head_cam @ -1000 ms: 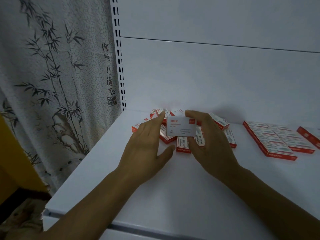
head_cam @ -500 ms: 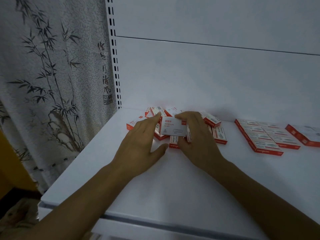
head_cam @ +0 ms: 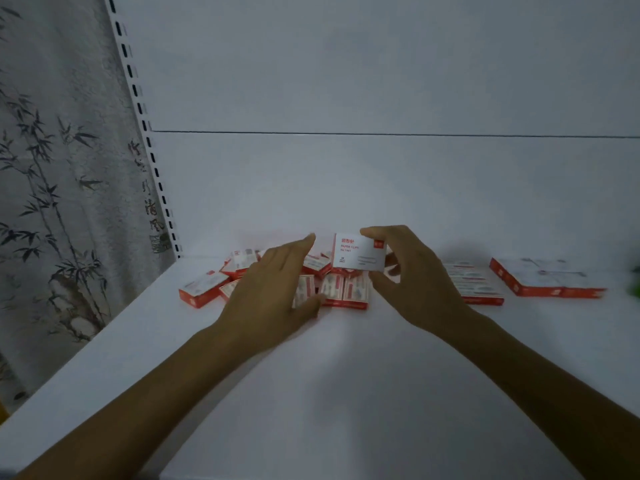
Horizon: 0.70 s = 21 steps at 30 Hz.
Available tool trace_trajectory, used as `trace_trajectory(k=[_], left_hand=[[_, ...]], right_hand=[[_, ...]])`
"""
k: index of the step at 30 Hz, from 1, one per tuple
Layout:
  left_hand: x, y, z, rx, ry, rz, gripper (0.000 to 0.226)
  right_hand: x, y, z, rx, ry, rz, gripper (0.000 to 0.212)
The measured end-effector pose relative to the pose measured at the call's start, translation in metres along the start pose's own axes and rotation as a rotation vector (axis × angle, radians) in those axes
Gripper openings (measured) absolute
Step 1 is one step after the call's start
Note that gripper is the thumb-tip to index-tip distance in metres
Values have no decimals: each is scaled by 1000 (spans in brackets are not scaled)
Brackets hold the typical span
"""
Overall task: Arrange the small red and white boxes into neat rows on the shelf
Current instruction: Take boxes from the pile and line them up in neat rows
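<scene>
My right hand pinches a small white box with red print and holds it upright above a loose pile of red and white boxes on the white shelf. To the left of that box my left hand hovers with straight fingers over the pile and holds nothing. One box lies apart at the pile's left. On the right lie two tidy flat groups of boxes.
A slotted white upright and a curtain with bamboo print bound the shelf on the left. The white back panel rises behind the boxes. A green object shows at the right edge.
My left hand has let go of the box and drawn slightly left. My right hand alone holds the box, shifted right. The view has tilted upward.
</scene>
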State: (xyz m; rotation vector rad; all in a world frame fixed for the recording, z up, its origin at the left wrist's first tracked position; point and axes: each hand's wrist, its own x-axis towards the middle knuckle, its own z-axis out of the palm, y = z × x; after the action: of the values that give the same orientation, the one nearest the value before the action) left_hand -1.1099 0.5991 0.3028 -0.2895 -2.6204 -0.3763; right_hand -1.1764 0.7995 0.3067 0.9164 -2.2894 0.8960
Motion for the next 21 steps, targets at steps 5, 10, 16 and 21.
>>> trace_trajectory(k=[5, 10, 16, 21], left_hand=[[41, 71, 37, -82, -4, 103, 80], [70, 147, 75, -92, 23, 267, 76], [94, 218, 124, -138, -13, 277, 80], [103, 246, 158, -96, -76, 229, 80]], right_hand=[[-25, 55, -61, -72, 8, 98, 52], [-57, 114, -120, -91, 52, 177, 51], [-90, 175, -177, -85, 77, 261, 54], [-94, 211, -201, -108, 3, 277, 56]])
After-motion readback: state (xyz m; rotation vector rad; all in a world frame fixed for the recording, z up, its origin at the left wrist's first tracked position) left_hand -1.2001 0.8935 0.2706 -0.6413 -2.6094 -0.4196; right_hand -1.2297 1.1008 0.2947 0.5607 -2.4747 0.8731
